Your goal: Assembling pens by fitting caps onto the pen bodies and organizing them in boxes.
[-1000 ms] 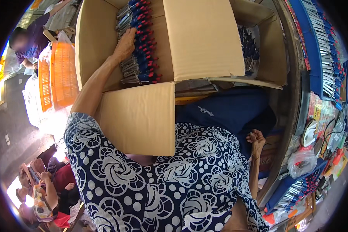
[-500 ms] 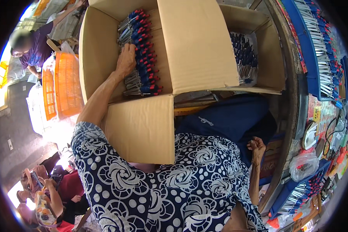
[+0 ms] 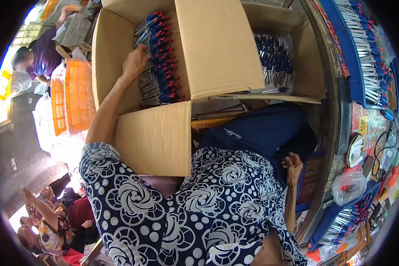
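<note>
My left hand (image 3: 135,63) reaches into a brown cardboard box (image 3: 110,48). Its fingers are curled at the left edge of a long row of pens (image 3: 164,57) with blue and red ends and silvery shafts. Whatever the fingertips grip there is hidden. My right hand (image 3: 292,167) rests by my dark blue trousers, its fingers loosely curled together with nothing seen in them. A broad cardboard flap (image 3: 219,48) lies over the middle of the box. Beyond it, a second compartment holds more dark blue and silver pens (image 3: 275,62).
A lower cardboard flap (image 3: 157,139) leans against my front. Orange crates (image 3: 79,95) stand at left, near a person in purple (image 3: 44,55); more people sit lower left. On the right, a workbench carries a blue tray (image 3: 352,57) of pens, another blue tray (image 3: 321,232) and a plastic bag (image 3: 348,186).
My left hand has shifted slightly left and up along the row of pens. The box sits a little further left and higher in view. My right hand stays by my trousers.
</note>
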A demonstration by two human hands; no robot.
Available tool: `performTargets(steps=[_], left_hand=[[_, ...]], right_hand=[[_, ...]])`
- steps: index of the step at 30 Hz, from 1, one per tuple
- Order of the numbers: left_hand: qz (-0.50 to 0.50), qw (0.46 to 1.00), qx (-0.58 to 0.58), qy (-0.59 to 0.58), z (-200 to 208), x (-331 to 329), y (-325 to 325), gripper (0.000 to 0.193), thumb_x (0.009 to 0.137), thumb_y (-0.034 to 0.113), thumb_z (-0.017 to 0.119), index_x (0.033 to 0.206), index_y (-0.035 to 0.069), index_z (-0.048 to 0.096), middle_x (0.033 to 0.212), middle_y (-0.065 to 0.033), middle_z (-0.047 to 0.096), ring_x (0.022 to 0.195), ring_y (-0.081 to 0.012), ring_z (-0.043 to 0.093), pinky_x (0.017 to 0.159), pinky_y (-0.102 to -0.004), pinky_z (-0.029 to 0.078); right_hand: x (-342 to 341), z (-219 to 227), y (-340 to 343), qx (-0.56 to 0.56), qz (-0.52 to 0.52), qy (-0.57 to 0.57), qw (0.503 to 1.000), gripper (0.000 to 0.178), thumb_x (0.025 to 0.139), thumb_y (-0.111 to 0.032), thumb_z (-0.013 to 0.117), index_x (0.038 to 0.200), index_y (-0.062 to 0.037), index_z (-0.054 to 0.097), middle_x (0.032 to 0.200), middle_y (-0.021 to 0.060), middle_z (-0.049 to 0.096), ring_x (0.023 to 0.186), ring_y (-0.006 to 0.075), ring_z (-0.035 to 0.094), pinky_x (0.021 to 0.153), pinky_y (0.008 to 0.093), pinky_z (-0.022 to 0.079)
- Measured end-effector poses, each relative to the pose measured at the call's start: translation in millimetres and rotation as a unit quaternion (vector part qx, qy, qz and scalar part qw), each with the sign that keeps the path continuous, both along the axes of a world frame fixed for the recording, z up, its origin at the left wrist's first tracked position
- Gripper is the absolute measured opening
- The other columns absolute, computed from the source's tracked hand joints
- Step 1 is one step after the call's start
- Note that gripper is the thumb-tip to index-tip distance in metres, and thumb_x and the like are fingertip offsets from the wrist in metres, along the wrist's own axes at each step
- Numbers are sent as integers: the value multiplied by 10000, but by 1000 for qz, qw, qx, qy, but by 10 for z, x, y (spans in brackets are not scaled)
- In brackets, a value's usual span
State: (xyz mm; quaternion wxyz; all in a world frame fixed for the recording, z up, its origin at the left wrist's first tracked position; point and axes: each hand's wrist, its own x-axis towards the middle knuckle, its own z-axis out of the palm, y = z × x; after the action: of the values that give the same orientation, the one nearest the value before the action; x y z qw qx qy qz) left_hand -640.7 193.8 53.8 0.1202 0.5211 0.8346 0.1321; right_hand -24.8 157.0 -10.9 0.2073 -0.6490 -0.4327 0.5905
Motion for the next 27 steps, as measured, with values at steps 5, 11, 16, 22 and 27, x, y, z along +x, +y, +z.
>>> performTargets(steps=[5,11,16,22,27], left_hand=[[59,957,190,-210,410,25,486,252,751,164,631,944,8,586,738,-62,615,642,-126,575,562,-251,456],[-107,911,312,-246,1532,1247,1433,192,792,173,588,931,41,600,757,-60,616,650,-152,579,570,-255,467],[-392,900,119,-149,1704,2415,2110,231,758,70,496,967,-1,565,823,-105,612,653,-192,575,590,-288,471],[-451,849,-160,225,723,3231,2886,244,705,153,567,890,-6,575,889,-196,595,782,-321,581,681,-394,460],[-429,868,-217,122,-361,3493,2911,255,755,116,488,981,59,593,1056,-194,566,1031,-355,519,833,-435,443]], right_hand=[[72,-76,-23,7,-32,19,999,217,820,-66,530,1011,36,528,723,44,578,591,91,545,541,186,429],[96,-221,-20,10,-41,19,999,221,820,-48,511,1026,33,516,741,73,578,603,114,555,515,200,443],[30,-355,-95,23,-77,62,995,230,825,-62,515,1037,28,511,758,67,581,614,104,553,524,194,447],[52,-245,-189,17,-128,96,987,251,836,-99,532,1052,24,500,779,61,587,632,97,556,534,185,447],[44,-149,-171,-4,-164,135,977,218,825,-27,515,1036,31,516,763,63,585,612,97,559,508,188,447]])
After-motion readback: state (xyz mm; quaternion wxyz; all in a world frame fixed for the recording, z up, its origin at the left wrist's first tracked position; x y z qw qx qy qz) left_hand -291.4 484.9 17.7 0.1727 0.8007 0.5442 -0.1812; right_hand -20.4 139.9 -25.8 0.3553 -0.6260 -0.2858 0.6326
